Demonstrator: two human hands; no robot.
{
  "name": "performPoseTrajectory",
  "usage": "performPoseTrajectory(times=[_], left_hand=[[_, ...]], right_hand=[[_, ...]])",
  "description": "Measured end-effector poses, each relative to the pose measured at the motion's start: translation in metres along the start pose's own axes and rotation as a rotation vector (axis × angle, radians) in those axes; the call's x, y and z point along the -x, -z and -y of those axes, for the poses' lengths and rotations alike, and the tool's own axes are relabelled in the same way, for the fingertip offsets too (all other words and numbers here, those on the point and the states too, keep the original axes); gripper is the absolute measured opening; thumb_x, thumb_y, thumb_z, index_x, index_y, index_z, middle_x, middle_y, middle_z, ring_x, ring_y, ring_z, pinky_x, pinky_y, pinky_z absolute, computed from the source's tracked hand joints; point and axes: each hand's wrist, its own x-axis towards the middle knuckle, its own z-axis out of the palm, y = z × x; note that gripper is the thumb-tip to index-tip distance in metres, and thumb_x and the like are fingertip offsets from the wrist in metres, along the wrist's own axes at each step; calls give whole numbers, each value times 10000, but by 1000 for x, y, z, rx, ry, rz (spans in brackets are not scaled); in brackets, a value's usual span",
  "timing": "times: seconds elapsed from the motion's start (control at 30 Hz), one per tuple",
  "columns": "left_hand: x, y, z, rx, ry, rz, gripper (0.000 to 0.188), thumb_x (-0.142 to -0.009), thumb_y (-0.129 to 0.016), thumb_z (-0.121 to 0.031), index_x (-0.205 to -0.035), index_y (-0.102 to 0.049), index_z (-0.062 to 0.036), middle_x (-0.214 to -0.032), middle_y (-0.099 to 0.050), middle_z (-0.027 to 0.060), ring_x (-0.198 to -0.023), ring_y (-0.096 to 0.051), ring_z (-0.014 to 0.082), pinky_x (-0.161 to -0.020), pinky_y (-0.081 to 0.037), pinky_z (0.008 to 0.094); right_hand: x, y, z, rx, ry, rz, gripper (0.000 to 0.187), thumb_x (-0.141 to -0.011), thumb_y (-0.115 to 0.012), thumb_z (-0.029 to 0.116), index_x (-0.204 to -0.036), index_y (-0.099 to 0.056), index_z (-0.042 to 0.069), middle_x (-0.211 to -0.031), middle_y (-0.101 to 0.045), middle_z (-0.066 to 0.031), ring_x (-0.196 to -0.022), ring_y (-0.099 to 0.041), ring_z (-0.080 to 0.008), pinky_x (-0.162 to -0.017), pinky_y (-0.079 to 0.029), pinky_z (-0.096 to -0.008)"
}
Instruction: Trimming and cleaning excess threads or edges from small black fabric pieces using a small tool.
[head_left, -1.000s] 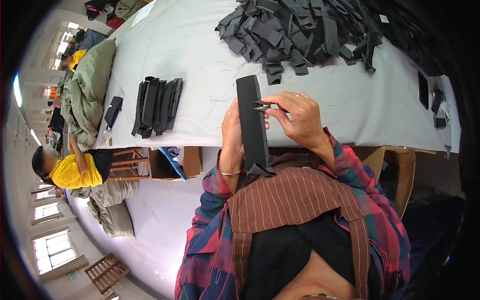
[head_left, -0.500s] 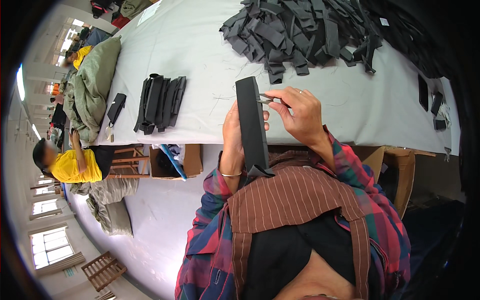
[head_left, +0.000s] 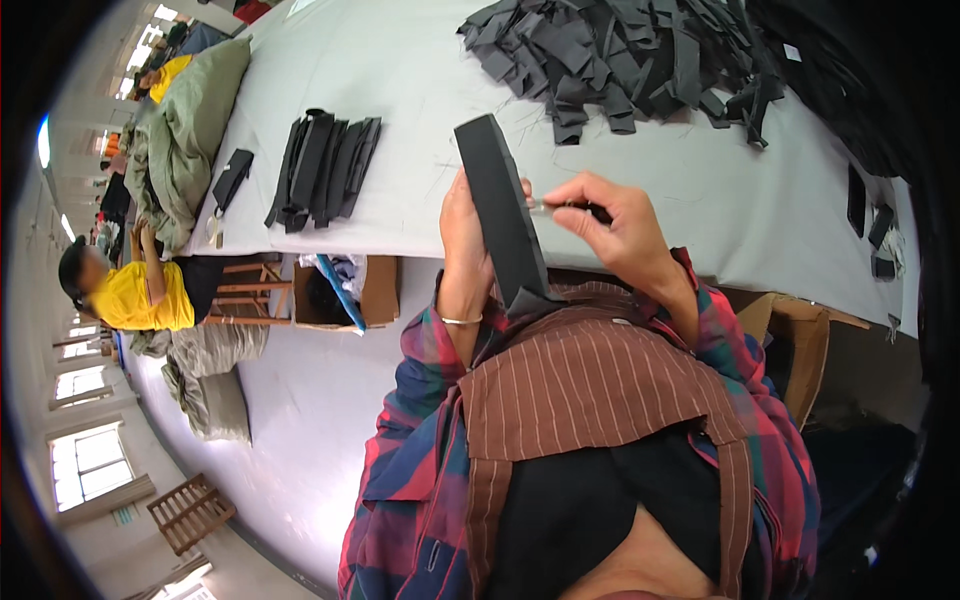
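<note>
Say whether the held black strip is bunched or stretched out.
Stretched out: the black strip runs long and straight from above the left hand toward the apron.

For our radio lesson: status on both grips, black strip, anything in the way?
Left grip: holding folded black strip. Right grip: small metal-tipped tool, beside strip's edge. Dark fabric pile beyond, not blocking.

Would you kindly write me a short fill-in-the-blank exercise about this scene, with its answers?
1. The left hand holds a dark strip, and the right hand holds a small tool near the strip's ____ edge.
2. A row of strips lies to the ____ of the held strip.
3. The striped apron is ____.
4. The nearer co-worker's shirt is ____.

Missing words: right; left; brown; yellow.
</note>
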Motion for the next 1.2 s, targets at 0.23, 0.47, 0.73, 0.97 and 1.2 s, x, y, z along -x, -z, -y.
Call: performPoseTrajectory(times=[0.23, 0.47, 0.73, 0.97, 1.2], left_hand=[[-6, 9, 9, 164, -8, 28, 369, -1018, -313, -303, -984, -525, -2, -815, -638, 181, -679, -633, 238, -612, -531, 328], [1, 4, 7, 141, 4, -47, 378, -1012, -322, -308, -966, -535, 0, -801, -639, 175, -676, -632, 229, -615, -531, 325], [10, 0, 5, -21, 37, 2, 395, -1014, -324, -326, -999, -540, 5, -790, -638, 163, -648, -621, 215, -615, -529, 305], [32, -12, 19, -78, 149, 159, 423, -1028, -286, -352, -1088, -522, -7, -828, -634, 150, -684, -624, 187, -622, -532, 294], [61, -2, 20, 27, 329, 376, 420, -1015, -386, -317, -1300, -418, -10, -1194, -559, 186, -875, -638, 230, -725, -554, 324]], right_hand=[[9, -15, 8, 315, 91, 127, 151, -774, -708, 104, -903, -654, 47, -799, -659, -71, -683, -628, -221, -624, -461, -308], [9, -20, 4, 406, 292, 100, 129, -757, -722, 137, -855, -651, 92, -761, -651, -30, -658, -616, -226, -573, -396, -323], [-4, -20, -12, -172, -105, -118, 164, -839, -695, 171, -962, -654, 71, -648, -574, 16, -590, -527, -85, -552, -377, -245], [-34, 5, -34, -185, -327, 114, 223, -893, -643, 146, -1080, -622, 25, -806, -548, 52, -738, -472, -28, -671, -389, -190], [-41, 9, -45, -162, -316, -53, 151, -870, -665, 142, -849, -628, -3, -767, -584, 45, -725, -493, -31, -668, -401, -199]])
